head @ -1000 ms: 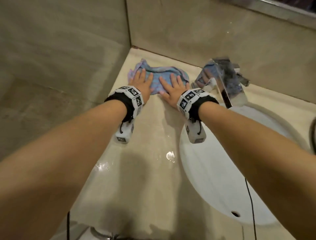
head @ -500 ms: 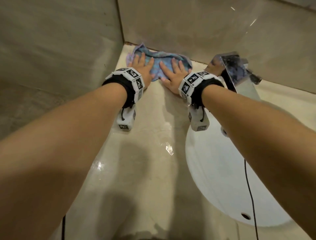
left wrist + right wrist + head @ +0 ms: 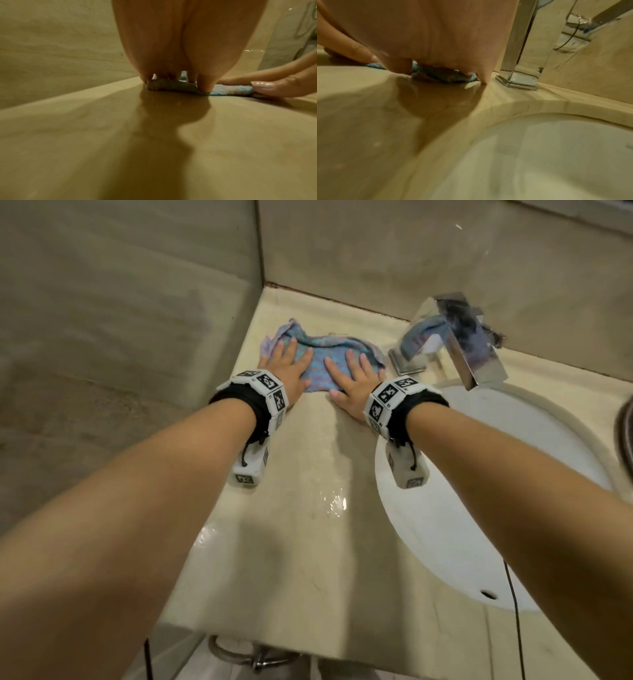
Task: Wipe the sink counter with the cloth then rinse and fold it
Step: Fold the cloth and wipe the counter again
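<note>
Cloth [image 3: 329, 361] mid part hidden under both palms. Basin [image 3: 479, 508] cut off at 3 o'clock, partly behind R forearm. Faucet [image 3: 518, 54] top cut off; wrist views blurred near lens.

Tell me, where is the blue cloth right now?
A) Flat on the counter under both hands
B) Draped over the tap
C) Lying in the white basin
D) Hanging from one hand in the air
A: the cloth lies on the counter with the left hand and right hand pressing flat on it.
</note>
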### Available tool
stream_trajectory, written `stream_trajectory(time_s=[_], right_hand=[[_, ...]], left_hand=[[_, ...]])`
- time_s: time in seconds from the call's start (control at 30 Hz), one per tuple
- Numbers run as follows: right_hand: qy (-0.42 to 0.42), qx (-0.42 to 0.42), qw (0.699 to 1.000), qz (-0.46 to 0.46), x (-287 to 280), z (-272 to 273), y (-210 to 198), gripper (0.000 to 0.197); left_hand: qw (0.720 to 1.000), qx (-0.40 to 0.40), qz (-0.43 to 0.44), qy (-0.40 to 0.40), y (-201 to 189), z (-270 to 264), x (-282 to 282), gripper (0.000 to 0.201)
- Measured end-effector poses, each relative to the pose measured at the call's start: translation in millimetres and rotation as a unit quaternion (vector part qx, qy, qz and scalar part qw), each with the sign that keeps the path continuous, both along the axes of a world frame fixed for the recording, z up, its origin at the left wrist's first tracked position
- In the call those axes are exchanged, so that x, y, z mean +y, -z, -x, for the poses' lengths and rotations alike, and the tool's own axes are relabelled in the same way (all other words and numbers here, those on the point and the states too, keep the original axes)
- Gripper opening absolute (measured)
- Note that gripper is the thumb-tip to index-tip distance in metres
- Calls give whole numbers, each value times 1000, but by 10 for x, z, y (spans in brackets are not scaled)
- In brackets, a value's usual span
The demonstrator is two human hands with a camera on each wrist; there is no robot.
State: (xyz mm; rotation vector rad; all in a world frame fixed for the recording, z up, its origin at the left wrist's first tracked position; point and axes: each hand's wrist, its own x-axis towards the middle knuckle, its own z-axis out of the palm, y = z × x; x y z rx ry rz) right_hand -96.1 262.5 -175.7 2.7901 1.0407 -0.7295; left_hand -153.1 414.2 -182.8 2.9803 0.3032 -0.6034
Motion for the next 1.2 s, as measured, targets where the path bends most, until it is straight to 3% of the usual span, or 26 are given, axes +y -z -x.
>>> stream_trajectory(time_s=[0.33, 0.73, 0.93, 1.2], right_hand=[[-55, 2, 998, 25, -493, 953, 7, 60], [-109, 32, 993, 31, -1445, 2330, -10, 60], [-109, 39, 992, 43, -1581, 2626, -58, 59], [-77, 28, 995, 48, -1445, 2689, -45, 60]], left_hand=[[999, 9, -8, -31, 13, 1107, -508, 61], [997, 24, -4, -77, -30, 2650, -1537, 60], [997, 24, -6, -78, -75, 2957, -1715, 59], [997, 40, 14, -57, -96, 2923, -1519, 61]])
